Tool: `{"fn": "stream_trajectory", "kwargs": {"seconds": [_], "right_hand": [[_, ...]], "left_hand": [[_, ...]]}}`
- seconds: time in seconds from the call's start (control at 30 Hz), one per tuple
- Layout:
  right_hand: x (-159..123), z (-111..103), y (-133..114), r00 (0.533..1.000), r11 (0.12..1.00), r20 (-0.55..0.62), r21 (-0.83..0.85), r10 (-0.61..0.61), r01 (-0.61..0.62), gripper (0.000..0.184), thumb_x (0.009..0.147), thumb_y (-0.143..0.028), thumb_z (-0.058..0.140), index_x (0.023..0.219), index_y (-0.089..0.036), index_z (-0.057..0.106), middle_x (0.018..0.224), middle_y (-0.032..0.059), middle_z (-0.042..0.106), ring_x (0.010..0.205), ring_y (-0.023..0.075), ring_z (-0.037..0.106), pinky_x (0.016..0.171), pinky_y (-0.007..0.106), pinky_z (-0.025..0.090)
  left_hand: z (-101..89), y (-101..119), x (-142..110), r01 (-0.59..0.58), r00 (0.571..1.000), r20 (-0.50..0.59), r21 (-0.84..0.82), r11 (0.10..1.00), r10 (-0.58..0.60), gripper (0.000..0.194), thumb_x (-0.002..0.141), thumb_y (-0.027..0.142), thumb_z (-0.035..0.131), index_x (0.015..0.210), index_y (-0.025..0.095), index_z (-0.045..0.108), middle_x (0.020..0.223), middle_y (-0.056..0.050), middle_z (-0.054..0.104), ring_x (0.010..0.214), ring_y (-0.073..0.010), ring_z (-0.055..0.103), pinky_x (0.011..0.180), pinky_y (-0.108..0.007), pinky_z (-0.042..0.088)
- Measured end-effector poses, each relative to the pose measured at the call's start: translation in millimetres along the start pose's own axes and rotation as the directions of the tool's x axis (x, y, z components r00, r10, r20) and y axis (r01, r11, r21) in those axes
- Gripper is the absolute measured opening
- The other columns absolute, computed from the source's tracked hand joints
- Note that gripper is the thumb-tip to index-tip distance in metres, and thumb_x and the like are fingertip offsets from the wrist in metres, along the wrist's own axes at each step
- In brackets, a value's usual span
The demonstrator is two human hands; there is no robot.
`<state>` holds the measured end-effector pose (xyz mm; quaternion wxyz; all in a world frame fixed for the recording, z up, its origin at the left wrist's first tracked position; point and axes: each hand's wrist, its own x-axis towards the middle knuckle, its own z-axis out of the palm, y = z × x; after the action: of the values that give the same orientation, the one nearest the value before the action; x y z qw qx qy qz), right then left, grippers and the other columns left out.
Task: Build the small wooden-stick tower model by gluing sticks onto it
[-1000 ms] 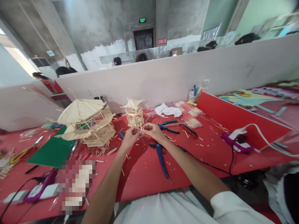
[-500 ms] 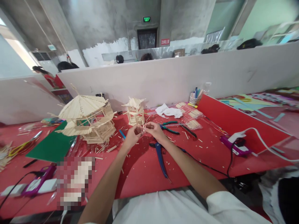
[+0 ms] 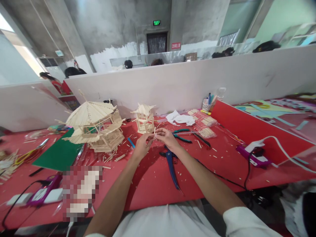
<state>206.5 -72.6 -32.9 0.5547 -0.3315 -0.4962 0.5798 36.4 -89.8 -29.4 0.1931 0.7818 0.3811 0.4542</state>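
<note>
My left hand (image 3: 144, 145) and my right hand (image 3: 168, 139) meet above the red table, fingertips pinched together. Between them stands a short, thin wooden stick (image 3: 155, 130), upright; small pale bits at its lower end are too small to make out. Just behind the hands is a small pavilion model of wooden sticks (image 3: 145, 123). A larger stick pavilion (image 3: 95, 128) with a wide ribbed roof stands further left. Under my right forearm lies a blue-handled cutter (image 3: 172, 169). Teal-handled pliers (image 3: 182, 133) rest to the right of my right hand.
Bundles of sticks (image 3: 204, 126) and a white cloth (image 3: 180, 118) lie at the back. A green board (image 3: 59, 151) is at left, a red board (image 3: 251, 131) at right. Power strips (image 3: 253, 156) with cables sit on both sides. A white partition (image 3: 177, 85) borders the table.
The view has shifted slightly, so everything appears a little further right. Both hands stay together with the stick between their fingertips, with only slight finger movement.
</note>
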Motion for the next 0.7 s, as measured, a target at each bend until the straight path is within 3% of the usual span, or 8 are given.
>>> {"fn": "stream_trajectory", "kwargs": {"seconds": [0.17,0.37,0.57,0.7], "right_hand": [[-1.9,1.0,-1.5,0.999,0.994,0.012,0.104,0.044,-0.045,0.04,0.058,-0.03,0.084,0.091,-0.02,0.063,0.077,-0.002,0.068,0.066,0.0121,0.064,0.068,0.026,0.053],[-2.0,-0.5,-0.3,0.997,0.99,0.015,0.118,0.074,-0.075,0.041,0.057,-0.029,0.085,0.09,-0.02,0.063,0.075,-0.0031,0.067,0.065,0.012,0.064,0.067,0.026,0.053],[0.3,-1.4,1.2,0.998,0.996,0.016,0.07,0.053,-0.054,0.039,0.058,-0.03,0.084,0.089,-0.019,0.062,0.073,-0.0027,0.067,0.064,0.0119,0.063,0.064,0.024,0.052],[1.2,-2.1,2.1,1.0,0.998,0.007,-0.055,-0.008,0.009,0.036,0.059,-0.031,0.082,0.087,-0.019,0.063,0.072,-0.0018,0.067,0.066,0.0137,0.065,0.068,0.027,0.053]], "left_hand": [[-1.7,1.2,-0.5,-0.066,0.997,-0.025,0.055,0.996,0.067,0.022,0.091,0.03,0.055,0.108,0.021,0.066,0.103,-0.008,0.069,0.091,-0.0181,0.064,0.086,-0.032,0.049],[-2.6,2.1,-0.2,-0.05,0.999,-0.011,0.044,0.998,0.051,0.02,0.091,0.029,0.055,0.105,0.021,0.066,0.099,-0.006,0.067,0.088,-0.0173,0.062,0.082,-0.029,0.049],[-0.8,3.2,-0.1,-0.027,1.0,-0.012,-0.006,1.0,0.027,0.016,0.088,0.023,0.057,0.103,0.02,0.064,0.095,-0.005,0.066,0.084,-0.0157,0.061,0.081,-0.028,0.048],[3.6,-0.3,0.6,0.07,0.997,-0.003,-0.102,0.992,-0.071,0.028,0.085,0.022,0.061,0.113,0.02,0.057,0.091,-0.004,0.066,0.081,-0.0152,0.063,0.079,-0.028,0.049]]}}
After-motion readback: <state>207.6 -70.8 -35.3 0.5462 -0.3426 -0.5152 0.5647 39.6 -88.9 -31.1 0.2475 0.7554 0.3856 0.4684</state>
